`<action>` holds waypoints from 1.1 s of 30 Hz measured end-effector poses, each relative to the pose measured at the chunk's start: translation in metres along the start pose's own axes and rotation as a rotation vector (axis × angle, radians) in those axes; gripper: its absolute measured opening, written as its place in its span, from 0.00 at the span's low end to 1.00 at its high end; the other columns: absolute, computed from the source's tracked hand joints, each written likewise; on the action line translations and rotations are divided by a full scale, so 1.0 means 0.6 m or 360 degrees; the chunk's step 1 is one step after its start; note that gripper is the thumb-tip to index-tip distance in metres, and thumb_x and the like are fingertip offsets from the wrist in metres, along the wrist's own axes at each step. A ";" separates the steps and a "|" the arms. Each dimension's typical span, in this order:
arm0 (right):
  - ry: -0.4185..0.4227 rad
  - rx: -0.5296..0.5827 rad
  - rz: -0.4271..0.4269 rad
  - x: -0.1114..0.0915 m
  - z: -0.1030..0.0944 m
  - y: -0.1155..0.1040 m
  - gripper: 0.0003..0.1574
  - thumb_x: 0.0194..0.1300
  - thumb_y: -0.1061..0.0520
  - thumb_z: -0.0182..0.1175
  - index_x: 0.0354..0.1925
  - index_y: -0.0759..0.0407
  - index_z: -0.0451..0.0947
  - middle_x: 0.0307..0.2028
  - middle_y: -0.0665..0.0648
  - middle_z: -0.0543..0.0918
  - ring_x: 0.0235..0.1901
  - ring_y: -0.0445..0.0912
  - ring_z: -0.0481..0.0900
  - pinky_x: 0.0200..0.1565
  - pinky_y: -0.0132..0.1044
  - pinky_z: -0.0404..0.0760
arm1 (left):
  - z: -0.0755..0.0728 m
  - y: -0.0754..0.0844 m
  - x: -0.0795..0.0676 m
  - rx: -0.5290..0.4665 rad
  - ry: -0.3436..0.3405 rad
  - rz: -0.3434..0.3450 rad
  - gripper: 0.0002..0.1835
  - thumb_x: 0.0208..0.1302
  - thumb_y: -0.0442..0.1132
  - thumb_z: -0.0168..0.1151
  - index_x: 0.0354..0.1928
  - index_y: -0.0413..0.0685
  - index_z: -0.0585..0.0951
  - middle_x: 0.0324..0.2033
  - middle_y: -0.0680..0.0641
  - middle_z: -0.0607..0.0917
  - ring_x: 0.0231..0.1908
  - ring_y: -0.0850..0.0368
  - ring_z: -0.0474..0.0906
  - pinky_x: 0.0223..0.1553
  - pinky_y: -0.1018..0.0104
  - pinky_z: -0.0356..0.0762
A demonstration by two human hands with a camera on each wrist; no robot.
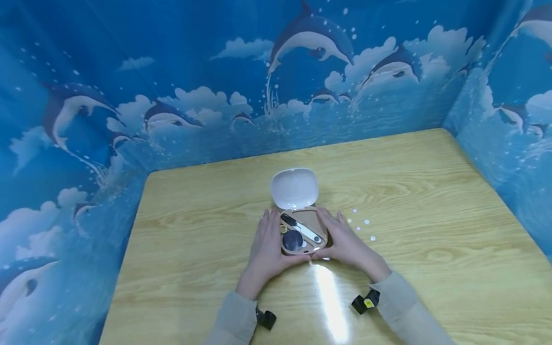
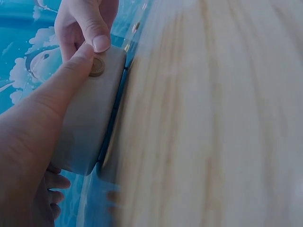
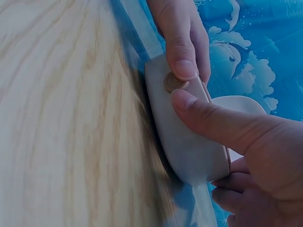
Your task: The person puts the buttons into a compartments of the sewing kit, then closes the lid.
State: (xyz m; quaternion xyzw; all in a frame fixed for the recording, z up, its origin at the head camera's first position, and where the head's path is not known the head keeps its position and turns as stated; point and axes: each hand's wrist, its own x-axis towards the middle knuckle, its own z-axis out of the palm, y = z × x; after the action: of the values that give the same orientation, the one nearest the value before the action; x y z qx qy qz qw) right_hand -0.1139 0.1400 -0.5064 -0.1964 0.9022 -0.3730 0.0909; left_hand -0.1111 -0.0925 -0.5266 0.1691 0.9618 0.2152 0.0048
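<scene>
A small hinged case sits on the table with its white lid standing open behind it. Inside lie a long black-and-white tool, a dark round piece and a small gold-coloured item. My left hand grips the case's left side, while my right hand holds the right side. Both thumbs meet at the front wall, beside a round brown button, as the wrist views show. In the left wrist view, the left thumb overlaps the button's edge.
Several small pale discs are scattered on the wooden table to the right of the case. Another small pale piece lies by the right thumb. A blue dolphin-print curtain surrounds the table's back and sides.
</scene>
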 end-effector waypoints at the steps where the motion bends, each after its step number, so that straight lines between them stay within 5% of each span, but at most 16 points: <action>1: -0.0001 0.0001 0.0006 -0.001 0.000 0.000 0.78 0.44 0.42 0.79 0.78 0.63 0.44 0.76 0.67 0.48 0.75 0.65 0.42 0.73 0.63 0.35 | 0.001 0.001 -0.001 0.0003 0.0011 0.0003 0.77 0.38 0.84 0.60 0.78 0.38 0.43 0.77 0.36 0.47 0.76 0.41 0.39 0.76 0.50 0.40; 9: 0.0000 0.0071 0.0031 -0.001 -0.001 0.003 0.79 0.42 0.43 0.80 0.79 0.60 0.42 0.76 0.67 0.47 0.73 0.70 0.39 0.72 0.66 0.38 | 0.000 0.004 -0.002 -0.0091 -0.0011 -0.0039 0.78 0.37 0.85 0.60 0.78 0.39 0.41 0.77 0.37 0.45 0.76 0.42 0.37 0.76 0.52 0.38; 19: 0.0016 0.0169 0.0072 -0.010 -0.042 0.004 0.76 0.49 0.39 0.77 0.80 0.54 0.40 0.77 0.65 0.46 0.72 0.73 0.36 0.66 0.75 0.41 | -0.007 -0.014 0.004 -0.0097 0.0023 0.0118 0.77 0.37 0.81 0.67 0.78 0.41 0.42 0.77 0.37 0.48 0.76 0.40 0.40 0.76 0.51 0.38; 27: 0.0192 0.0270 0.0071 -0.013 -0.089 0.019 0.66 0.56 0.46 0.74 0.80 0.48 0.44 0.78 0.60 0.49 0.72 0.74 0.35 0.67 0.74 0.42 | 0.001 -0.035 0.012 -0.0116 0.0131 0.0257 0.75 0.35 0.81 0.67 0.79 0.47 0.46 0.77 0.44 0.51 0.76 0.42 0.44 0.76 0.51 0.40; 33: 0.0464 0.0380 0.0015 -0.021 -0.109 0.047 0.60 0.57 0.51 0.74 0.78 0.49 0.51 0.75 0.57 0.58 0.73 0.62 0.53 0.71 0.68 0.49 | 0.006 -0.044 0.016 -0.0015 0.0158 0.0295 0.75 0.36 0.84 0.63 0.79 0.45 0.47 0.77 0.43 0.53 0.76 0.42 0.45 0.77 0.53 0.39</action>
State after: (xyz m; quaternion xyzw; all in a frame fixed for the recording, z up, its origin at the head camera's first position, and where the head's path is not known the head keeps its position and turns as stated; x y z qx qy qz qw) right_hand -0.1307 0.2051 -0.4801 -0.1238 0.8561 -0.5015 -0.0163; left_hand -0.1288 -0.1104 -0.5403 0.2466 0.9400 0.2275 -0.0619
